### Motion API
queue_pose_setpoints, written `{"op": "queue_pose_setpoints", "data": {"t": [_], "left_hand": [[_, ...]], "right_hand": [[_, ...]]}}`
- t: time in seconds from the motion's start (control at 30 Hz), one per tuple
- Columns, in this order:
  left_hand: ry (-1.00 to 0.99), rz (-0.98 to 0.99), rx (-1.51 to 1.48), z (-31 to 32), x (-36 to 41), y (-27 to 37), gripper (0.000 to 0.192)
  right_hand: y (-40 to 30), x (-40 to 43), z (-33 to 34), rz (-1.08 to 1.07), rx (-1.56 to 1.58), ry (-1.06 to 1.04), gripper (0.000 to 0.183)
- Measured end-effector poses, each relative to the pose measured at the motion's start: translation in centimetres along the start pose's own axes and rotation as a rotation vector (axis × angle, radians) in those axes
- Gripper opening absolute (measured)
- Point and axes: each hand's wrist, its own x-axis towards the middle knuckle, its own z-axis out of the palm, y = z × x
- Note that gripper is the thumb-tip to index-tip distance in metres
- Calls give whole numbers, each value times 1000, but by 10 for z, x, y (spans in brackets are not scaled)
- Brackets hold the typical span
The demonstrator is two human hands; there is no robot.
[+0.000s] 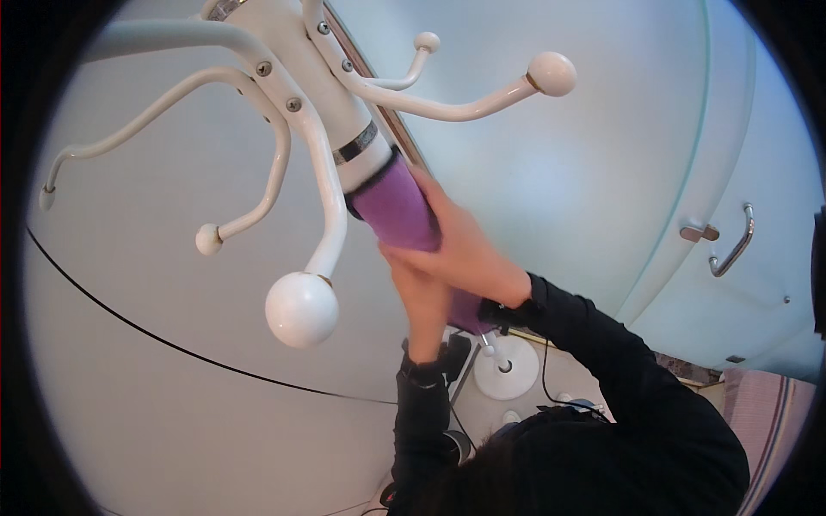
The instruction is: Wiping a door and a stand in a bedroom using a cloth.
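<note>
A white metal coat stand (pixel 310 71) rises before me, its curved hooks ending in white balls (pixel 302 309). Around its pole, just below a silvery band (pixel 355 143), sits a purple fabric wrap (pixel 397 206) with a black edge at the top. My right hand (pixel 468 248) grips the wrap from the right, thumb upward along it. Lower and partly behind it, my left hand (pixel 423 303) is also around the wrap; its fingers are mostly hidden. More purple fabric shows below both hands. The stand's round white base (pixel 506 367) is on the floor.
To the right is a frosted glass panel (pixel 548 174) with a metal handle (pixel 732 245). A pale wall (pixel 161 309) fills the left, crossed by a black cable (pixel 193 351). Striped pink fabric (pixel 761 413) lies at lower right. Another black cord (pixel 548 380) hangs near the base.
</note>
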Motion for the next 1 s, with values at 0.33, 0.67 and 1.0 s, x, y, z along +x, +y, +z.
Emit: {"op": "queue_pose_setpoints", "data": {"t": [0.33, 0.67, 1.0], "left_hand": [[-309, -310, -43, 14, -76, -69, 45], [-104, -91, 19, -1, -9, 13, 59], [-267, -118, 18, 6, -18, -25, 44]], "right_hand": [[78, -97, 0, 326, -31, -37, 69], [-1, -5, -19, -17, -49, 83, 68], [25, -30, -9, 118, 44, 30, 60]]}}
